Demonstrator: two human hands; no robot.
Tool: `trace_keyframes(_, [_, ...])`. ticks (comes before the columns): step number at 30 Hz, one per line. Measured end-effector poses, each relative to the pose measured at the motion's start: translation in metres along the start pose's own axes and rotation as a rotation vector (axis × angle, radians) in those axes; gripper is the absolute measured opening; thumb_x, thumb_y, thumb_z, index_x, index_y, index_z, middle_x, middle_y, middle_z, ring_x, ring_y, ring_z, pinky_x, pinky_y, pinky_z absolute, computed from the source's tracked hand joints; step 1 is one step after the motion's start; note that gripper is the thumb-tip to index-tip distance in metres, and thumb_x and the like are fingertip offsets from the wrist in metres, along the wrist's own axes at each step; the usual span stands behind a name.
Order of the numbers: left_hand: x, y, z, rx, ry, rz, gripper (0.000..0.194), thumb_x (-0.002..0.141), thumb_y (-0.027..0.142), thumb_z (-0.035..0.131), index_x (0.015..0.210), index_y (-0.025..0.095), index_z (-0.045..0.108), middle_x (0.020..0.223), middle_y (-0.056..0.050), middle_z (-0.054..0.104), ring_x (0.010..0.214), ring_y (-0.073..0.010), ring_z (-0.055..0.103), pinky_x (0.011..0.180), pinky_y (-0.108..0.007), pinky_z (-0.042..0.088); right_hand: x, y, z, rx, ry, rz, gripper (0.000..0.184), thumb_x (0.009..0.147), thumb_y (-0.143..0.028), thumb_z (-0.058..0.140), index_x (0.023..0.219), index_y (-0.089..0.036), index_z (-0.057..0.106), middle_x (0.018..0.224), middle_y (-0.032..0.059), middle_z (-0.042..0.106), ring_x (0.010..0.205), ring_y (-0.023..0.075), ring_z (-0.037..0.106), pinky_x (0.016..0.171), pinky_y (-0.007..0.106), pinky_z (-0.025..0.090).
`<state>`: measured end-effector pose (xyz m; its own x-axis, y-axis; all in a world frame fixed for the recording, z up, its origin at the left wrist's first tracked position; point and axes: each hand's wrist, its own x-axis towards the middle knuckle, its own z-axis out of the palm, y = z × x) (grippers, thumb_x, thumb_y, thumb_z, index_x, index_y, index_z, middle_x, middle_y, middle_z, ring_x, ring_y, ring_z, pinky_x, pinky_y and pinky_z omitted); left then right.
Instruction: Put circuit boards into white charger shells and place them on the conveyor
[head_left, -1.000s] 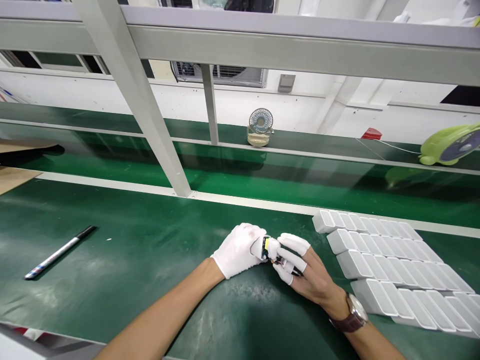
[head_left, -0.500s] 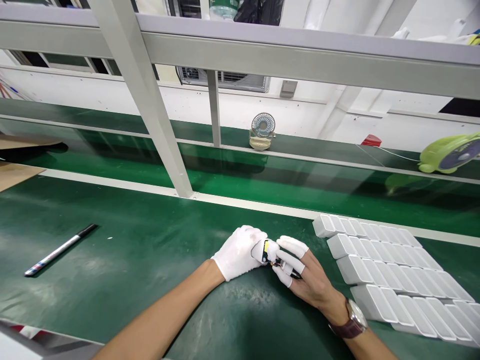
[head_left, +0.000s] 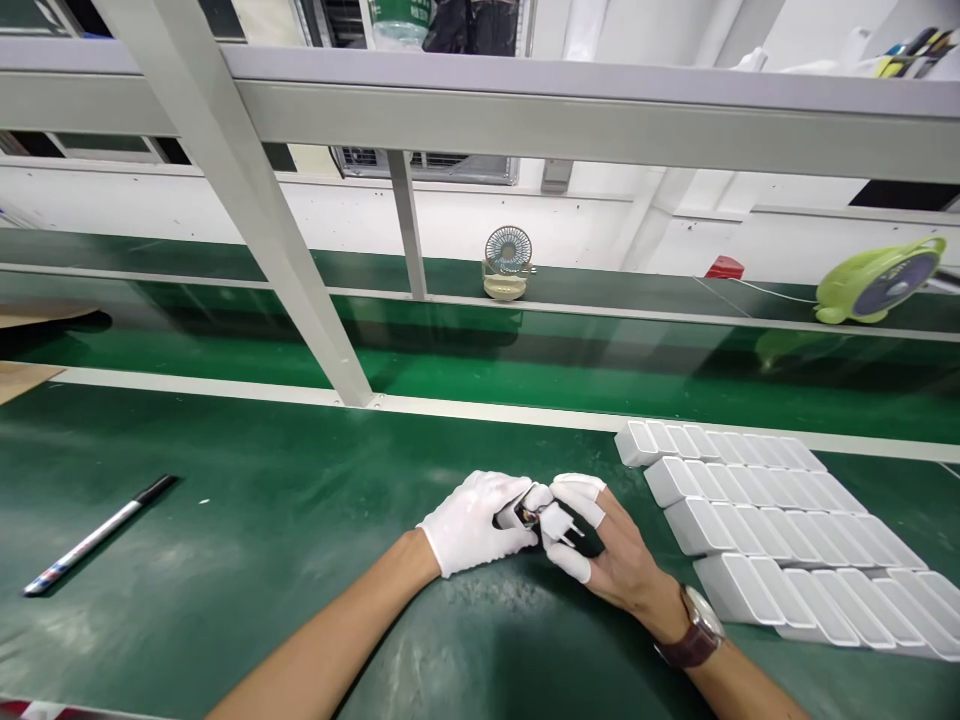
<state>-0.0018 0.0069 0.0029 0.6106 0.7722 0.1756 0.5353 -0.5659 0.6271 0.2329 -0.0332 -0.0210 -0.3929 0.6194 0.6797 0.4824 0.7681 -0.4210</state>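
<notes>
A: Clock centred on the work. Left hand first?

B: Left hand (head_left: 474, 525), white-gloved, at 9 o'clock. Fingers and thumb clamped on a white housing (head_left: 510, 515), its mouth turned toward 3. Small dark and coloured parts in there, too small to make out.

A: And the right?

B: Right hand (head_left: 616, 560), at 3 to 4 o'clock. White covers on the fingertips, back of the hand bare. Fingertips and thumb closed on a white plug piece (head_left: 556, 524), prongs pointing toward 4. It sits right beside the housing's mouth; whether the two are joined, can't tell.

A: Wrist?

B: Watch (head_left: 701, 622) on a dark red-brown strap, 4 o'clock.

A: Rest of the bench?

B: Green tabletop (head_left: 292, 560) below both hands. White boxes (head_left: 799, 540) in four rows at 3. Marker (head_left: 101, 535) lying slantwise at 9, well apart from the hands.

A: Beyond?

B: Small round fan (head_left: 508, 262) at 12, on a raised green ledge (head_left: 622, 287). Lime-green fan (head_left: 840, 287) at 2.
</notes>
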Motion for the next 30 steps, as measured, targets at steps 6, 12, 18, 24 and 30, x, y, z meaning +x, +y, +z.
trace_keyframes(6, [0.001, -0.011, -0.003, -0.202, 0.02, -0.113, 0.031, 0.078, 0.024, 0.071, 0.11, 0.026, 0.071, 0.11, -0.001, 0.074, 0.098, -0.0197, 0.067, 0.092, -0.034, 0.052, 0.002, -0.007, 0.005, 0.068, 0.007, 0.051, 0.048, 0.096, -0.011, 0.053, 0.143, -0.021, 0.049, 0.121, 0.0139, 0.062, 0.118, 0.0266, 0.059, 0.097, 0.048, 0.055])
trace_keyframes(12, [0.002, -0.013, -0.004, -0.487, -0.031, -0.33, 0.043, 0.073, 0.032, 0.079, 0.113, 0.02, 0.07, 0.112, -0.006, 0.074, 0.101, -0.0235, 0.069, 0.091, -0.035, 0.055, -0.001, -0.002, 0.015, -0.021, -0.041, 0.078, 0.047, 0.094, -0.015, 0.06, 0.14, -0.026, 0.054, 0.139, 0.0134, 0.053, 0.127, 0.0259, 0.056, 0.102, 0.043, 0.056])
trace_keyframes(18, [0.001, -0.015, -0.014, -0.517, -0.037, -0.273, 0.038, 0.091, 0.042, 0.06, 0.118, 0.016, 0.067, 0.116, -0.009, 0.072, 0.108, -0.0258, 0.068, 0.098, -0.038, 0.051, -0.002, 0.003, 0.016, -0.033, -0.049, 0.01, 0.047, 0.095, -0.014, 0.06, 0.14, -0.024, 0.052, 0.144, 0.0147, 0.05, 0.13, 0.0251, 0.056, 0.103, 0.043, 0.055])
trace_keyframes(24, [0.004, -0.014, -0.018, -0.604, -0.043, -0.333, 0.043, 0.089, 0.05, 0.064, 0.113, 0.015, 0.069, 0.116, -0.01, 0.073, 0.111, -0.0278, 0.066, 0.099, -0.038, 0.05, -0.002, 0.0, 0.016, -0.017, -0.083, 0.031, 0.049, 0.095, -0.014, 0.059, 0.142, -0.025, 0.048, 0.146, 0.0154, 0.048, 0.13, 0.0253, 0.055, 0.103, 0.044, 0.056])
trace_keyframes(30, [0.004, -0.018, -0.015, -0.633, -0.101, -0.346, 0.044, 0.088, 0.047, 0.066, 0.119, 0.015, 0.066, 0.113, -0.01, 0.073, 0.105, -0.0264, 0.067, 0.094, -0.037, 0.052, -0.001, -0.001, 0.018, 0.057, -0.085, 0.092, 0.04, 0.096, -0.013, 0.056, 0.134, -0.025, 0.055, 0.143, 0.0139, 0.05, 0.129, 0.0241, 0.055, 0.103, 0.042, 0.055])
